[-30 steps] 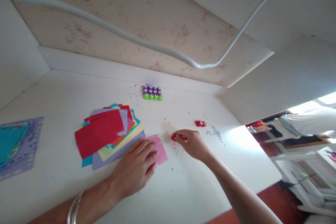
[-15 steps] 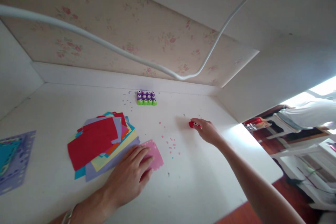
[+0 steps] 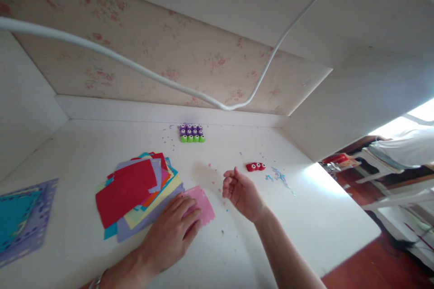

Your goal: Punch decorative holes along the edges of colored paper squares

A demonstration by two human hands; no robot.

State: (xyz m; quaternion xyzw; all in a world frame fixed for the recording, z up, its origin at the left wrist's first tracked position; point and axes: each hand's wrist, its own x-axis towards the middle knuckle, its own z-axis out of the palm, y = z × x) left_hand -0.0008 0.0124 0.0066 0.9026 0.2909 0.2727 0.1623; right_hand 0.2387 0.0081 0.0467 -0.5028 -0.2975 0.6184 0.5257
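My left hand lies with its fingers stretched over a pink sheet of paper with small punched notches along its edges. Beside that hand is a fanned pile of coloured paper, with a red sheet on top. My right hand is above the table, right of the pink paper. Its fingers are loosely curled, thumb apart, and I see nothing in them. Just beyond it stand three red craft punches in a row, not touched. Pink paper bits lie near the right hand, partly hidden by it.
Purple craft punches and green ones stand in rows near the wall. Punched sheets lie at the far left. Bluish paper bits are scattered right of the red punches. A white cable hangs across the floral wall.
My right hand has let go of the red punch and moved left and nearer to me. The red row and bluish bits now show. My left hand stays on the pink paper.
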